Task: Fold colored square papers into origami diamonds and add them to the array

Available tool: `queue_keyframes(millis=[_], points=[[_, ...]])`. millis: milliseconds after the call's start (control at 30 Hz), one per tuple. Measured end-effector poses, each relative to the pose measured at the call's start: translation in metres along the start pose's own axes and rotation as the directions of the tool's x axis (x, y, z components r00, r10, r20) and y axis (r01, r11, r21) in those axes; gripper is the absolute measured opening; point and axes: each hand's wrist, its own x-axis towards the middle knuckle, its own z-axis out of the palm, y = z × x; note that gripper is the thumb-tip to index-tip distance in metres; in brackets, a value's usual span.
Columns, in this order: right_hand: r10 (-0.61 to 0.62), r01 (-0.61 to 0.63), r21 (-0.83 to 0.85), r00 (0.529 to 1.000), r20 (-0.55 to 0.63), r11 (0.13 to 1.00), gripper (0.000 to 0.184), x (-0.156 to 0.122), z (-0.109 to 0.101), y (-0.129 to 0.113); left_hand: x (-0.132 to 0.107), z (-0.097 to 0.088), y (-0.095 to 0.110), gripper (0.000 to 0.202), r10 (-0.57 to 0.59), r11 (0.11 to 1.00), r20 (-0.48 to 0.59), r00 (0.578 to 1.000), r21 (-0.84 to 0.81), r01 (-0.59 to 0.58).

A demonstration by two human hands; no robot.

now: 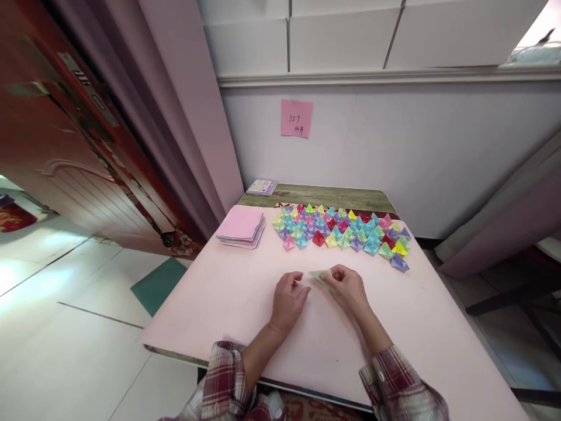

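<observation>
Paper (318, 273): one piece, pale green, apparently part-folded; held between our two hands, over the near half of the table (210, 286). Its pointed end faces left; we cannot make out the creases.
Right hand (348, 286): thumb and fingers pinching the paper at its right end.
Left hand (287, 301): fingers bent, thumb parted from them, nothing seen in the gap; just beside the paper's free tip, apart from it.
Step in hand: shaping the single piece, as we judge it, with the right fingers bearing the hold alone.
Next move: in our judgement, calls for the left thumb and fingers to meet the free tip, so that both ends are steadied and a crease can be pressed true. Thin stock; a hasty pinch could skew the fold.
Folded pieces (328, 225): many, small, peaked; blue, purple, red, yellow, green, pink. Set in close rows across the far part of the table, beyond our hands.
Stack (241, 224): square sheets, pink uppermost, edges uneven; on the table, left of the folded pieces.
Pack (262, 187): printed cover; far left corner.
Note (297, 118): pink, handwritten, on the wall.
Green sheet (160, 283): on the floor, left of the table.
</observation>
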Motion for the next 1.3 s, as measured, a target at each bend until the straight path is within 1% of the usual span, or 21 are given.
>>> queue_keyframes(millis=[33,67,100,133,200,267,333,367,467,633,700,767,833,867,933,1000,1067,1167,1233,1300], points=[[0.006,0.002,0.179,0.999,-0.046,0.984,0.032,0.002,0.000,0.005,0.003,0.001,0.001,0.024,-0.045,0.997,-0.003,0.999,-0.068,0.045],[0.016,0.012,0.333,0.997,-0.081,0.943,0.035,0.005,0.002,0.009,0.006,0.003,0.003,0.022,-0.096,0.985,0.018,0.995,-0.144,0.098],[0.018,0.024,0.401,0.995,-0.101,0.916,0.037,0.007,0.003,0.013,0.011,0.007,0.005,0.021,-0.150,0.960,0.058,0.987,-0.228,0.160],[0.017,0.035,0.437,0.993,-0.115,0.899,0.038,0.009,0.005,0.017,0.016,0.011,0.008,0.021,-0.205,0.921,0.116,0.972,-0.314,0.231],[0.011,0.053,0.477,0.991,-0.130,0.877,0.038,0.013,0.009,0.022,0.028,0.023,0.016,0.027,-0.298,0.801,0.221,0.929,-0.471,0.369],[0.003,0.066,0.509,0.991,-0.135,0.858,0.038,0.014,0.012,0.026,0.038,0.037,0.022,0.032,-0.360,0.677,0.302,0.883,-0.566,0.470],[-0.003,0.072,0.537,0.992,-0.128,0.841,0.038,0.015,0.012,0.029,0.044,0.049,0.025,0.035,-0.388,0.584,0.331,0.860,-0.634,0.507],[-0.006,0.072,0.549,0.993,-0.122,0.833,0.037,0.015,0.012,0.030,0.046,0.054,0.026,0.036,-0.398,0.553,0.333,0.855,-0.656,0.513],[-0.011,0.066,0.575,0.995,-0.098,0.816,0.038,0.016,0.012,0.033,0.048,0.064,0.023,0.038,-0.403,0.506,0.334,0.852,-0.694,0.512],[0.001,0.056,0.589,0.995,-0.095,0.806,0.040,0.022,0.012,0.034,0.050,0.066,0.018,0.036,-0.391,0.484,0.323,0.862,-0.724,0.491],[0.025,0.025,0.588,0.997,-0.076,0.809,0.047,0.023,0.009,0.033,0.051,0.065,0.016,0.036,-0.369,0.487,0.331,0.869,-0.727,0.484],[0.049,-0.044,0.590,0.999,0.008,0.806,0.053,0.023,0.005,0.033,0.051,0.064,0.013,0.036,-0.323,0.499,0.365,0.873,-0.718,0.485],[0.064,-0.111,0.608,0.993,0.099,0.786,0.044,0.022,0.002,0.034,0.050,0.062,0.011,0.036,-0.274,0.525,0.397,0.876,-0.701,0.483],[0.068,-0.131,0.621,0.990,0.125,0.773,0.038,0.022,0.001,0.034,0.050,0.062,0.011,0.035,-0.262,0.535,0.402,0.877,-0.696,0.479],[0.076,-0.142,0.645,0.989,0.130,0.751,0.032,0.021,0.001,0.034,0.050,0.061,0.011,0.035,-0.277,0.534,0.382,0.882,-0.701,0.472],[0.081,-0.139,0.653,0.990,0.118,0.744,0.032,0.020,0.001,0.033,0.050,0.061,0.013,0.036,-0.325,0.520,0.340,0.882,-0.715,0.467],[0.084,-0.149,0.646,0.988,0.131,0.749,0.033,0.020,0.000,0.031,0.051,0.061,0.014,0.035,-0.355,0.519,0.301,0.885,-0.724,0.454],[0.069,-0.166,0.598,0.981,0.183,0.784,0.033,0.019,-0.002,0.028,0.052,0.059,0.014,0.034,-0.348,0.549,0.254,0.903,-0.725,0.416],[0.055,-0.159,0.577,0.979,0.194,0.801,0.033,0.018,-0.004,0.028,0.052,0.057,0.014,0.034,-0.331,0.569,0.236,0.914,-0.723,0.392],[0.058,-0.143,0.579,0.985,0.163,0.803,0.034,0.019,-0.005,0.029,0.051,0.055,0.012,0.033,-0.303,0.587,0.268,0.915,-0.703,0.401]])
